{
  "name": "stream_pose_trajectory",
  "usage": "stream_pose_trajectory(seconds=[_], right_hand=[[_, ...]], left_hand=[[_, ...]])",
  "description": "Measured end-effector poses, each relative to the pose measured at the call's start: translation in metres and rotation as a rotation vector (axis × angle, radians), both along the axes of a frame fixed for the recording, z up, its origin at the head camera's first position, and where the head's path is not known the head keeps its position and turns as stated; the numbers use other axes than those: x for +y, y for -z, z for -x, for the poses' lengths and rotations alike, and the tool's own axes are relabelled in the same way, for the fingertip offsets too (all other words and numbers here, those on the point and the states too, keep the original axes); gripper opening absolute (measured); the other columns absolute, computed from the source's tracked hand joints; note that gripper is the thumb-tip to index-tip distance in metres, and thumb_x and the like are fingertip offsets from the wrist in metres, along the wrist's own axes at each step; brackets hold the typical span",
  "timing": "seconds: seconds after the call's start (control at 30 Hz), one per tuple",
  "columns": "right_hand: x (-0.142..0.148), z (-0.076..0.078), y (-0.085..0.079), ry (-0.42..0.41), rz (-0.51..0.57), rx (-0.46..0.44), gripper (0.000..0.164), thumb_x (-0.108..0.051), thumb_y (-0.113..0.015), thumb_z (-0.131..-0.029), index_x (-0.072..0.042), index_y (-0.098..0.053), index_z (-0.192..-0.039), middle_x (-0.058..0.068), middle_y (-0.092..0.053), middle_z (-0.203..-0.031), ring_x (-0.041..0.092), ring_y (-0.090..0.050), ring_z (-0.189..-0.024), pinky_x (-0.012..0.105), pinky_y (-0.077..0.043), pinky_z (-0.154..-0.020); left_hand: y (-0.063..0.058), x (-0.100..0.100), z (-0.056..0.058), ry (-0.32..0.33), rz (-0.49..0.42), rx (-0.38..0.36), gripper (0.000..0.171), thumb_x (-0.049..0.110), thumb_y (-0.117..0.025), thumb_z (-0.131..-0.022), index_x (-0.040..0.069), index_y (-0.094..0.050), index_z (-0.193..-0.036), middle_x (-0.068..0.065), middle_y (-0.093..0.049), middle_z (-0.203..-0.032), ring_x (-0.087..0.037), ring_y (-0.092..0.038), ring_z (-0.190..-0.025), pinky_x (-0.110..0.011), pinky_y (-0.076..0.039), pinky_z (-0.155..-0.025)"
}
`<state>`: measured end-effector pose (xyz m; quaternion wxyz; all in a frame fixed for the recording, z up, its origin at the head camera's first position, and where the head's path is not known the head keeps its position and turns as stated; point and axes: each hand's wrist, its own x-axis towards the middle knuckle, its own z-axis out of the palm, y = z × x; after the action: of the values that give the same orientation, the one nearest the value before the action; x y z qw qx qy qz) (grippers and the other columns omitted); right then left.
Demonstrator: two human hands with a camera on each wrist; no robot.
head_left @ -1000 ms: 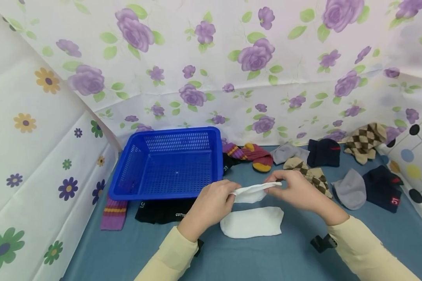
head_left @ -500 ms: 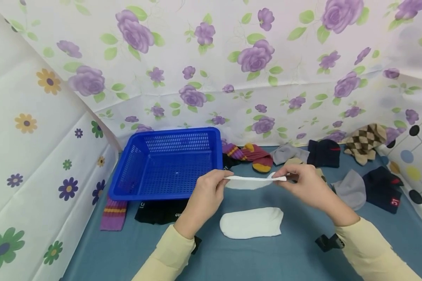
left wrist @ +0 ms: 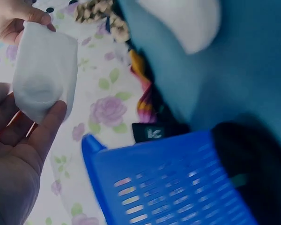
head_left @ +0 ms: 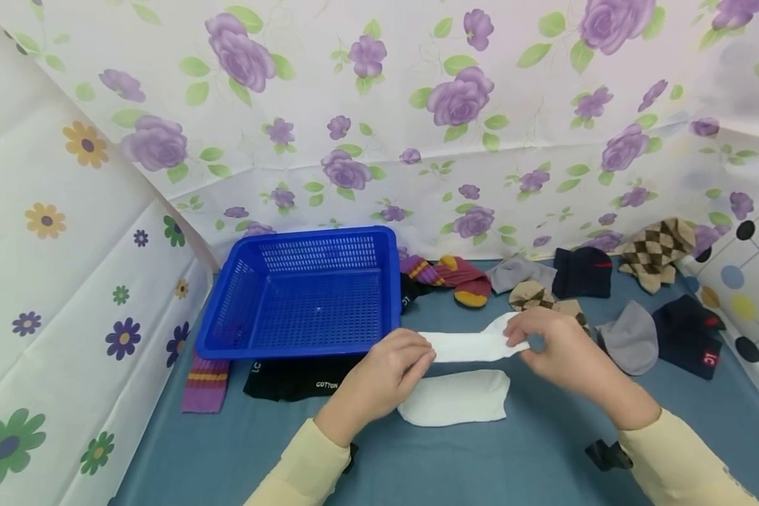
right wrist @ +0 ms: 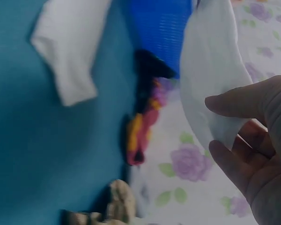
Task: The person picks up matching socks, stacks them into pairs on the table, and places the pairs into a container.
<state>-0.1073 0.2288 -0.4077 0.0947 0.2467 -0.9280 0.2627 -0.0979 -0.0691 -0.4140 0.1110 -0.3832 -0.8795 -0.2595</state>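
Note:
A white sock is stretched sideways between my two hands, above the table. My left hand pinches its left end, and my right hand grips the right end between thumb and fingers. In the left wrist view the held sock hangs from both hands. The right wrist view has my thumb pressed on the cloth. Just below, a second white sock lies flat on the blue-grey cloth, its left end partly behind my left hand.
A blue plastic basket stands left of my hands. Black socks and a purple striped sock stick out beneath it. Maroon, checkered, grey and navy socks lie along the back and right.
The held sock was lifted edge-on, then lowered and turned so its flat face shows. My right hand has moved right, pulling it out longer.

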Motion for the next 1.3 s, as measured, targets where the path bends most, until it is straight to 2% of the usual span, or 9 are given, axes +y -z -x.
stream_pose_trajectory(seconds=[0.23, 0.43, 0.63, 0.87, 1.03, 1.17, 1.3], right_hand=[[-0.010, -0.020, 0.030, -0.041, -0.073, -0.014, 0.031, -0.001, -0.079, -0.065, -0.025, -0.064, -0.079, -0.004, -0.062, -0.103, 0.013, -0.058, -0.101, 0.029, -0.054, -0.077], [-0.022, -0.032, 0.047, -0.038, -0.096, 0.011, 0.028, -0.005, -0.081, -0.064, -0.023, -0.065, -0.080, -0.006, -0.061, -0.103, 0.010, -0.056, -0.102, 0.027, -0.053, -0.078], [-0.027, -0.041, 0.057, -0.038, -0.109, -0.017, 0.028, -0.008, -0.081, -0.065, -0.025, -0.064, -0.080, -0.007, -0.062, -0.104, 0.008, -0.055, -0.104, 0.027, -0.053, -0.080], [-0.027, -0.044, 0.065, -0.025, -0.136, -0.047, 0.026, -0.012, -0.081, -0.066, -0.026, -0.064, -0.082, -0.009, -0.061, -0.106, 0.007, -0.055, -0.105, 0.027, -0.052, -0.083], [-0.024, -0.048, 0.077, -0.016, -0.127, -0.054, 0.024, -0.017, -0.081, -0.067, -0.026, -0.066, -0.083, -0.011, -0.060, -0.107, 0.005, -0.054, -0.105, 0.027, -0.052, -0.083], [-0.021, -0.050, 0.086, -0.041, -0.141, -0.081, 0.021, -0.025, -0.081, -0.069, -0.028, -0.066, -0.084, -0.013, -0.059, -0.108, 0.002, -0.051, -0.106, 0.026, -0.051, -0.083], [-0.020, -0.049, 0.088, -0.079, -0.173, -0.115, 0.020, -0.034, -0.079, -0.071, -0.030, -0.066, -0.085, -0.015, -0.057, -0.108, 0.000, -0.049, -0.105, 0.025, -0.051, -0.082]], left_hand=[[0.022, -0.007, -0.017, 0.023, 0.047, 0.022, 0.016, 0.022, -0.064, -0.089, 0.015, -0.074, -0.100, 0.003, -0.068, -0.105, -0.009, -0.059, -0.105, -0.018, -0.049, -0.089], [0.034, -0.017, -0.026, 0.010, 0.033, -0.040, 0.015, 0.022, -0.066, -0.087, 0.016, -0.074, -0.098, 0.004, -0.069, -0.104, -0.008, -0.060, -0.103, -0.018, -0.049, -0.088], [0.048, -0.023, -0.029, -0.001, 0.017, -0.106, 0.014, 0.022, -0.067, -0.087, 0.015, -0.074, -0.096, 0.003, -0.069, -0.102, -0.009, -0.061, -0.101, -0.019, -0.050, -0.087], [0.054, -0.025, -0.034, -0.027, 0.053, -0.191, 0.015, 0.025, -0.066, -0.087, 0.017, -0.073, -0.098, 0.008, -0.068, -0.102, -0.004, -0.060, -0.101, -0.020, -0.050, -0.088], [0.058, -0.025, -0.036, -0.033, 0.075, -0.213, 0.016, 0.024, -0.065, -0.088, 0.017, -0.073, -0.099, 0.008, -0.068, -0.103, -0.004, -0.060, -0.102, -0.021, -0.050, -0.089], [0.063, -0.024, -0.036, -0.041, 0.117, -0.234, 0.017, 0.025, -0.065, -0.087, 0.017, -0.073, -0.100, 0.009, -0.069, -0.101, -0.005, -0.060, -0.101, -0.022, -0.050, -0.089], [0.067, -0.024, -0.037, -0.049, 0.176, -0.247, 0.016, 0.028, -0.066, -0.086, 0.019, -0.073, -0.099, 0.011, -0.069, -0.099, -0.005, -0.060, -0.101, -0.023, -0.049, -0.090]])
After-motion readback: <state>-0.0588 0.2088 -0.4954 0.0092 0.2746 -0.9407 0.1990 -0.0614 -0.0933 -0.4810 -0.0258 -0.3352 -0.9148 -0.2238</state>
